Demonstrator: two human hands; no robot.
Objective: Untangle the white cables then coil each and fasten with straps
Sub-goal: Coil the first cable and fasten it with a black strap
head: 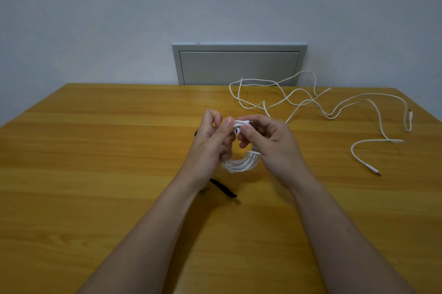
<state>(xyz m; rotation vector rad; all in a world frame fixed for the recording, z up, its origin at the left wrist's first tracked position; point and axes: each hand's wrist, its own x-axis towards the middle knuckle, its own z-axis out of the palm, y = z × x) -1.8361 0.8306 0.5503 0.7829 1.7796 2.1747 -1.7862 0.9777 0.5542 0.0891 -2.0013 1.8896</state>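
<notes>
A coiled white cable (pixel 240 164) hangs between both hands above the wooden table (pixel 95 150). My left hand (pixel 210 145) grips the coil's left side, thumb near the top. My right hand (pixel 267 143) pinches the coil's top, where a white plug end sticks out. A second white cable (pixel 311 100) lies loose and sprawled over the table's far right, its plug (pixel 374 170) pointing toward the near right. A black strap (pixel 223 188) lies on the table just under my left wrist. Another dark piece (pixel 196 133) peeks out behind my left hand.
A grey metal wall panel (pixel 239 64) sits behind the table's far edge. The loose cable hangs slightly past that far edge.
</notes>
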